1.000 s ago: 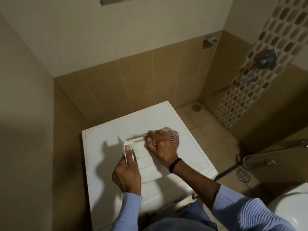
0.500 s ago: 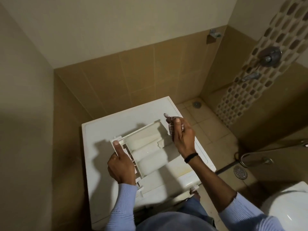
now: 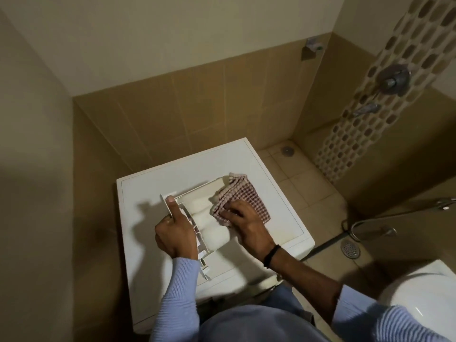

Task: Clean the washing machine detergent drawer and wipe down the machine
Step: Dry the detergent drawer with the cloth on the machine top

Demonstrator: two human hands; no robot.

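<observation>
Washer (image 3: 138, 193) top carries the drawer (image 3: 197, 206), which lies across its middle and runs from 7 toward 1 o'clock. Left hand (image 3: 175, 233) grasps the drawer's 8 o'clock side, thumb stretched along the front panel. Right hand (image 3: 246, 223), fingers bent, clutches the checked cloth (image 3: 244, 193) and presses it into the drawer's 2 o'clock end. Floor drain (image 3: 350, 248) sits at the washer's 3 o'clock, toilet (image 3: 419, 292) at 4 o'clock.

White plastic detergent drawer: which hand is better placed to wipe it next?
Right: the right hand holds the red-checked cloth against the white plastic drawer; the left hand grips its edge, steadying it.
</observation>
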